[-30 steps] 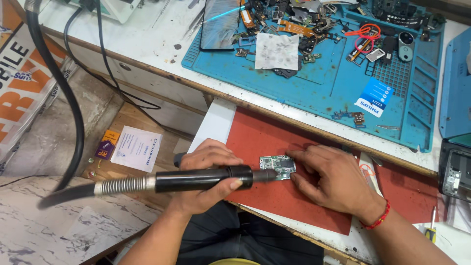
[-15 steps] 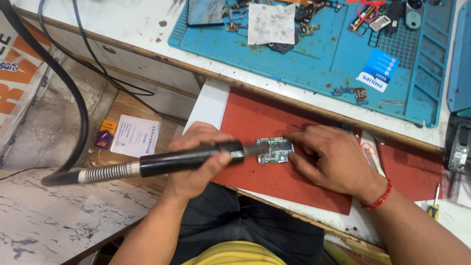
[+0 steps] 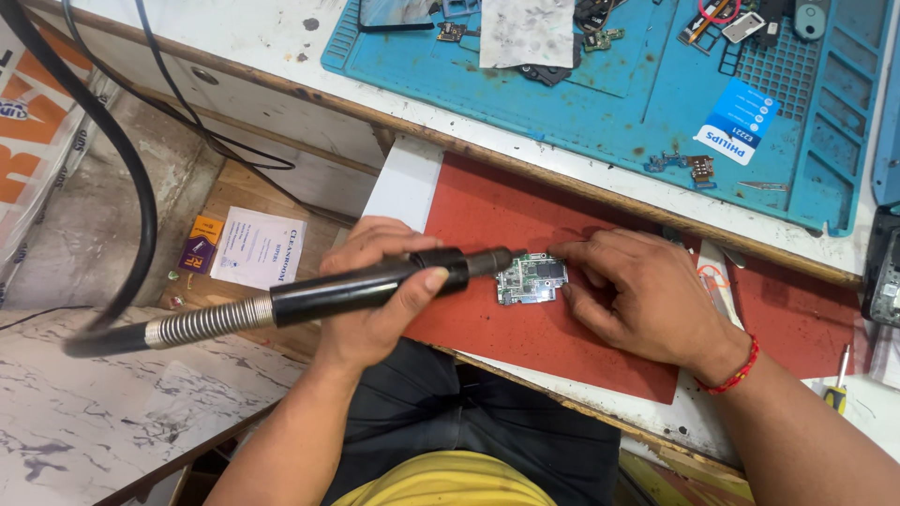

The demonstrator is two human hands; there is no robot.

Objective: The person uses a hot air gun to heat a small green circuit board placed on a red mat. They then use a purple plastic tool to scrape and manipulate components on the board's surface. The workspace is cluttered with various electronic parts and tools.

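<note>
One circuit board (image 3: 531, 278) just beyond nozzle (image 3: 489, 262).

Red mat (image 3: 525, 347): bare in front of the small green board (image 3: 532, 278), so a hand fits there.
Board's left: blocked by the black tool (image 3: 375, 286) and left hand (image 3: 370, 300).
Board's right: right hand (image 3: 647, 295) fills it.
Behind: blue mat (image 3: 637, 103) crowded with small parts.

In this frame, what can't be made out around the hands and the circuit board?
Head view only:
- Nozzle tip of the black tool in the left hand: too small to judge contact with the circuit board.
- Right hand fingertips: whether they press the board is unclear.
- Board components: too small.
</note>
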